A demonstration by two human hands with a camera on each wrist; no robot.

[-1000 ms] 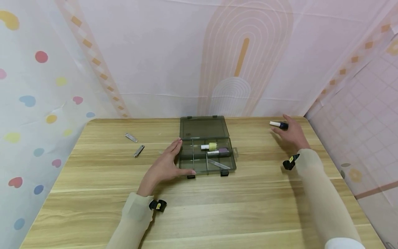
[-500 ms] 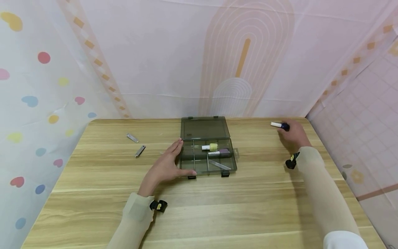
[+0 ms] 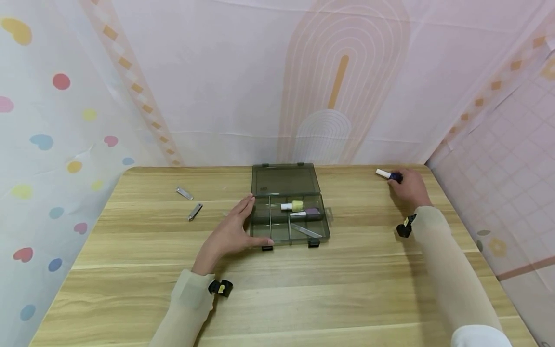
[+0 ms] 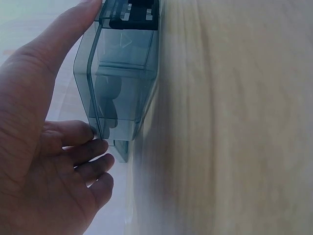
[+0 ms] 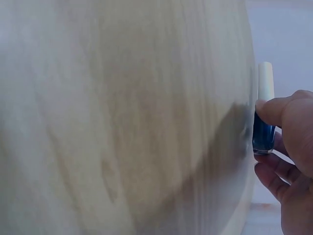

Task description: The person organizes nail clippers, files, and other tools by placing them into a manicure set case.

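A smoky transparent compartment box [image 3: 288, 212] lies open at the table's middle, lid flat behind it. Inside are a yellow bottle with a white cap [image 3: 292, 206], a purple bottle [image 3: 309, 211] and a flat metal nail file [image 3: 306, 230]. My left hand [image 3: 231, 232] rests against the box's left wall [image 4: 117, 78], thumb at the front corner, fingers straight. At the far right my right hand [image 3: 407, 187] pinches a dark blue bottle with a white cap [image 3: 389, 175] lying on the table; the right wrist view shows thumb and fingers round this blue bottle [image 5: 264, 127].
Two metal nail clippers [image 3: 184, 193] [image 3: 194, 211] lie on the wooden table [image 3: 303, 289] at the left rear. Patterned cloth walls close in the back and both sides.
My right hand has moved onto the blue bottle and curled its fingers round it; a second ago it hovered open beside it. The left hand and box have stayed put.
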